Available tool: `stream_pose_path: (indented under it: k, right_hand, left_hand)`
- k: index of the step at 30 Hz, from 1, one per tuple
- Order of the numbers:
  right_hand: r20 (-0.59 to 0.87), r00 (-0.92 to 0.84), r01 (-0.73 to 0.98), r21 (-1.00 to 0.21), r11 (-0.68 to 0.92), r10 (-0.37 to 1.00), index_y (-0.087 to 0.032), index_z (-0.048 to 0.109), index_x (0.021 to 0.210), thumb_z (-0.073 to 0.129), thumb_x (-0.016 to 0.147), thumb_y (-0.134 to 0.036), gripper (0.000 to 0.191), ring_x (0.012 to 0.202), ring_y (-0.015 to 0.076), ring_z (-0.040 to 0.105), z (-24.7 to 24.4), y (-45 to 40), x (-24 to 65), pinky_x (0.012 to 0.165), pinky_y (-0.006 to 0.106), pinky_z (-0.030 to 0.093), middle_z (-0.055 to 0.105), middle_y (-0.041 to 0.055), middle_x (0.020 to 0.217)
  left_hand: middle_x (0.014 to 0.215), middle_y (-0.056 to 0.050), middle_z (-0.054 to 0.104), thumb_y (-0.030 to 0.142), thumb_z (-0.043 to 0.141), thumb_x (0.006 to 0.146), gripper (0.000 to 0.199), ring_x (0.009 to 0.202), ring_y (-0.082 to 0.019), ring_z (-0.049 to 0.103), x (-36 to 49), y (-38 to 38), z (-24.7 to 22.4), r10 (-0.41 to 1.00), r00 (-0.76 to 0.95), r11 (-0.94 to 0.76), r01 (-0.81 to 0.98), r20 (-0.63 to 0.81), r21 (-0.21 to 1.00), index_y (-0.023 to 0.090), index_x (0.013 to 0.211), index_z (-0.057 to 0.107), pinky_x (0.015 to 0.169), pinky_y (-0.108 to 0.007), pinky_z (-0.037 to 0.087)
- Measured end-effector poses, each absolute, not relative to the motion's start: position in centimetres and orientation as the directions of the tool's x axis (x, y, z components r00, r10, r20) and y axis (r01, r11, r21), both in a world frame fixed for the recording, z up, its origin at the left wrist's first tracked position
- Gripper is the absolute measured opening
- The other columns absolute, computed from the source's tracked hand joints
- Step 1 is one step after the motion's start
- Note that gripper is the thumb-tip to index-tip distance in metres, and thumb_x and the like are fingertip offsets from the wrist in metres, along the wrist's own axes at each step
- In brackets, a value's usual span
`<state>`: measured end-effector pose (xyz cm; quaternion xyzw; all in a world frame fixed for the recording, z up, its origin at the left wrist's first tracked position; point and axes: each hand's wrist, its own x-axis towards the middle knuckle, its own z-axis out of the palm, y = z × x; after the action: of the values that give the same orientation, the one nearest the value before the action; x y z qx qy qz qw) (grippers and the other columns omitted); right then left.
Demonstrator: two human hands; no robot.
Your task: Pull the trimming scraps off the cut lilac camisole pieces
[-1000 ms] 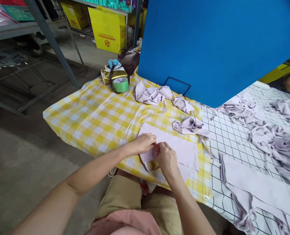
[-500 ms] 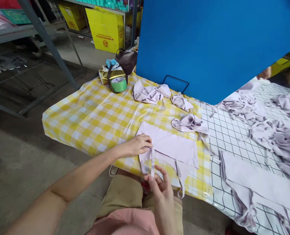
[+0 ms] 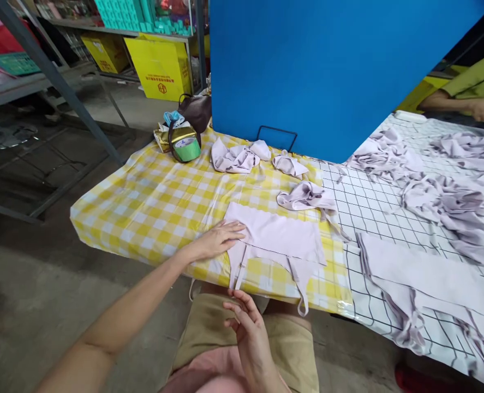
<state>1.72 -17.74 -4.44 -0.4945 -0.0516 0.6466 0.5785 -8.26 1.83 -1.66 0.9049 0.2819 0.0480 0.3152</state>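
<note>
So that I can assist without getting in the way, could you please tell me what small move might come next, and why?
Probably the right hand should lift the looped strap on the picture's right onto the pale garment: its loop reaches the near edge of the yellow-checked cloth, the left hand lies flat on the garment, and the right looks open.

We have a big blue board [image 3: 307, 71] at 1 o'clock, black wire stand [image 3: 277, 130] along its bottom edge. Green tape roll [image 3: 190, 151] at 10, gold packet [image 3: 181, 133] just behind it, dark bag [image 3: 196, 113] nearby at 11. Farther out at 11 we see a yellow box [image 3: 157, 65], red print; teal stack [image 3: 121, 13] on the shelf [image 3: 106, 29] above. Stool [image 3: 9, 136] between 9 and 10.
</note>
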Motion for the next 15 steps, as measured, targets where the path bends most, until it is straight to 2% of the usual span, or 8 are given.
stream_pose_path:
  k: [4,9,15]
  right_hand:
    - [-0.558,0.165,-0.699,-0.648,-0.303,0.813,-0.023,0.067,0.090,0.074,0.062,-0.029,0.029,0.081,0.0171,0.061,-4.6,-18.0,1.5,0.050,0.021,0.048,0.062,0.0057,0.108]
    - [-0.526,0.147,-0.678,-0.670,-0.302,0.837,-0.022,0.066,0.095,0.072,0.066,-0.030,0.030,0.086,0.0176,0.059,-5.0,-18.5,1.4,0.053,0.021,0.049,0.060,0.0065,0.113]
    - [-0.521,0.108,-0.702,-0.643,-0.307,0.847,-0.024,0.066,0.098,0.072,0.066,-0.030,0.033,0.090,0.0188,0.059,-4.8,-18.9,1.8,0.053,0.022,0.049,0.061,0.0057,0.114]
  left_hand:
    - [0.145,-0.004,0.027,0.024,0.039,0.090,0.048,0.136,-0.017,0.016,-8.7,1.3,-2.3,0.593,0.802,-0.671,0.541,-0.072,0.507,0.025,0.137,0.030,0.110,-0.043,0.012]
    - [0.147,-0.004,0.023,0.029,0.037,0.091,0.043,0.136,-0.019,0.015,-8.9,0.6,-2.5,0.632,0.768,-0.682,0.617,-0.108,0.393,0.026,0.134,0.035,0.110,-0.046,0.010]
    - [0.146,-0.004,0.025,0.027,0.036,0.092,0.042,0.136,-0.020,0.016,-8.8,0.0,-2.4,0.670,0.737,-0.681,0.659,-0.092,0.319,0.024,0.133,0.037,0.110,-0.047,0.012]
